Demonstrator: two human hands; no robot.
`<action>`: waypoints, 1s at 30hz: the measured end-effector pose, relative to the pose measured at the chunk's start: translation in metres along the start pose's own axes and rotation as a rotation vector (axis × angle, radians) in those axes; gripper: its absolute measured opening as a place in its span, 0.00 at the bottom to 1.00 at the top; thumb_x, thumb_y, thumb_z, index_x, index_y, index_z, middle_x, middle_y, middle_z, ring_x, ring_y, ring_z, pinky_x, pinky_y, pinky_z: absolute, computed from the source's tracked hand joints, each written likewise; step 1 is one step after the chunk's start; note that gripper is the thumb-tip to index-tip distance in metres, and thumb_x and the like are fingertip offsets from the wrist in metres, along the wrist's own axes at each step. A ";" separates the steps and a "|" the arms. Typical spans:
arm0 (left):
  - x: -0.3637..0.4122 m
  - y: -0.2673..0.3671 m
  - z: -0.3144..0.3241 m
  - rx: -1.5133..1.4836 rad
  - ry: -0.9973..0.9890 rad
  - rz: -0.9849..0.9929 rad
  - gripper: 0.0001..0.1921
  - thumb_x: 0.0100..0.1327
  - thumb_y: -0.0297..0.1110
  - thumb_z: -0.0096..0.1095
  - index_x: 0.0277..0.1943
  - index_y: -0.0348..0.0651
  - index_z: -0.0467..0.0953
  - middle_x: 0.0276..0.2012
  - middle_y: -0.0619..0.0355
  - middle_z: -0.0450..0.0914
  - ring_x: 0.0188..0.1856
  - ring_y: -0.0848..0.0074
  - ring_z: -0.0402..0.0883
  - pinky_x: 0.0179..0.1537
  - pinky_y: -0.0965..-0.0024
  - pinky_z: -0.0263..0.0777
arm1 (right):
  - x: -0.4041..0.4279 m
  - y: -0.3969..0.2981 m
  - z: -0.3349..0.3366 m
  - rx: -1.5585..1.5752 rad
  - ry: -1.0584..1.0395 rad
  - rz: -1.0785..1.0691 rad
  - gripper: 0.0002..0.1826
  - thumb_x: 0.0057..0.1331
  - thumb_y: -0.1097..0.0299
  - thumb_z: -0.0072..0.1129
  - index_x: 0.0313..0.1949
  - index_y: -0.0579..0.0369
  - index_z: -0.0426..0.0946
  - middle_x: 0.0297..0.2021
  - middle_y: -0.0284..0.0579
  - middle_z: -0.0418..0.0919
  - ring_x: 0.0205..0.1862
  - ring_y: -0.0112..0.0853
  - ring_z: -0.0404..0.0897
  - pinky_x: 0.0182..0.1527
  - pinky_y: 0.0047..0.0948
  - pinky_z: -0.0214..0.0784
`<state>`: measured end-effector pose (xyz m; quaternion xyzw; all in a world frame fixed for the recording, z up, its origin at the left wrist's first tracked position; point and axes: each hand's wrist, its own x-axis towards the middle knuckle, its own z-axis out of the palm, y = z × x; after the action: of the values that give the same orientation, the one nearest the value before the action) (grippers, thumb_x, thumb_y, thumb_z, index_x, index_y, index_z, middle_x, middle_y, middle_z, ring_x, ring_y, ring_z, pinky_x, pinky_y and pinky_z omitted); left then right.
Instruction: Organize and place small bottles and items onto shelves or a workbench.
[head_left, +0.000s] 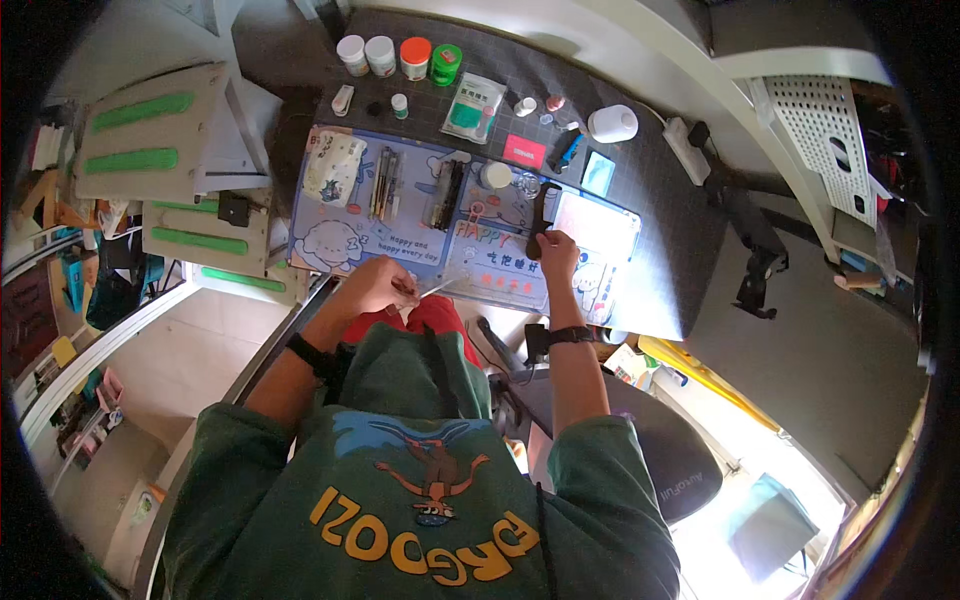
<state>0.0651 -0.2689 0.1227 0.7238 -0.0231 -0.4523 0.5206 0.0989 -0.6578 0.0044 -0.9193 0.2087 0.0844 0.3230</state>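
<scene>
My left hand (384, 286) is at the near edge of the printed blue desk mat (356, 262). A thin, whitish, stick-like item (444, 283) is pinched in its fingers and points right over the mat. My right hand (559, 255) grips the lower end of a long black object (546, 210) on the mat; its exact kind is unclear. Left of that object stand a white-lidded jar (496, 176) and a small clear container (528, 184). A pale sheet (589, 223) lies to the right. Two bundles of pens, one dark (448, 195) and one lighter (385, 184), rest farther left.
A patterned soft packet (332, 169) lies at the mat's left. Several lidded tubs (415, 58) line the back, near a cotton swab bag (474, 109). A red card (524, 151), blue tool (570, 152) and white bottle (613, 124) sit behind. A power strip (686, 150) is at right.
</scene>
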 end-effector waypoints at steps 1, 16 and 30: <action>0.000 0.004 0.001 -0.007 -0.003 -0.021 0.12 0.57 0.33 0.77 0.38 0.32 0.86 0.28 0.51 0.88 0.24 0.73 0.86 0.29 0.72 0.77 | 0.000 -0.008 -0.001 0.016 0.027 0.034 0.15 0.62 0.62 0.71 0.41 0.62 0.86 0.34 0.52 0.88 0.33 0.40 0.88 0.37 0.38 0.80; 0.077 0.067 0.063 -0.078 0.158 0.169 0.17 0.56 0.38 0.82 0.39 0.33 0.84 0.30 0.56 0.86 0.31 0.78 0.84 0.36 0.73 0.77 | -0.097 -0.090 -0.049 0.688 -0.538 0.192 0.12 0.71 0.65 0.65 0.45 0.61 0.86 0.33 0.36 0.85 0.32 0.21 0.79 0.31 0.23 0.71; 0.048 0.012 0.048 0.200 0.273 0.260 0.29 0.57 0.48 0.80 0.54 0.37 0.79 0.51 0.48 0.81 0.50 0.60 0.82 0.52 0.61 0.77 | 0.043 0.071 -0.055 -0.116 -0.095 0.115 0.14 0.61 0.57 0.70 0.39 0.53 0.89 0.34 0.46 0.89 0.39 0.38 0.88 0.45 0.38 0.79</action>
<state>0.0660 -0.3339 0.0999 0.8174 -0.0901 -0.2745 0.4983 0.1076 -0.7566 -0.0052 -0.9180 0.2401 0.1583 0.2732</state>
